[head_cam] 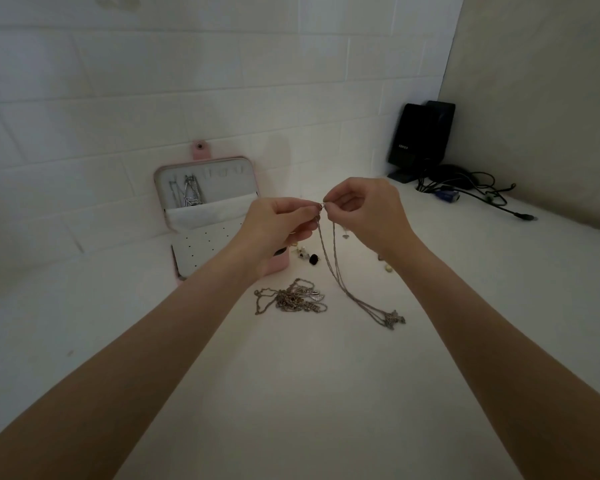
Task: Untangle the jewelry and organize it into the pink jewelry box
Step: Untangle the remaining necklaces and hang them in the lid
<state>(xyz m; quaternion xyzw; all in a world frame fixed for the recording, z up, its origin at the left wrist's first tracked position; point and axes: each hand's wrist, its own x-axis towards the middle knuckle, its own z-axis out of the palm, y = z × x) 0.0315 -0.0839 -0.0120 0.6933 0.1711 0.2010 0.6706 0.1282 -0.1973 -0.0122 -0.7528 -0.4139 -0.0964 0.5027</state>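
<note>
Both hands were pinching the top ends of one silver necklace at its clasp: left hand with fingers curled, thumb and forefinger nipping one end, right hand pinching the other end, fingertips of the two hands almost touching. Looked like the clasp was being done up or undone; too small to tell which. The chain hung down in two strands from the pinch, and its lower loop with a pendant lay on the white tabletop.

Just left of that loop sat a tangled pile of chains, several chains and charms knotted together, untouched, apart from the held necklace. Beyond the hands, small loose pieces were scattered: a dark earring or bead, pale bits beside it, and a few more near the right wrist.

The pink jewelry box stood open against the wall behind the left hand, lid upright. At least one silver piece already hung in the lid; other lid hooks looked free. The perforated earring panel showed nothing pinned that I could make out.

Progress judgement: early-to-middle. One or two items stowed, one necklace freed and in hand, the pile and the small pieces left.

Far right corner: black speaker and cables, irrelevant.
</note>
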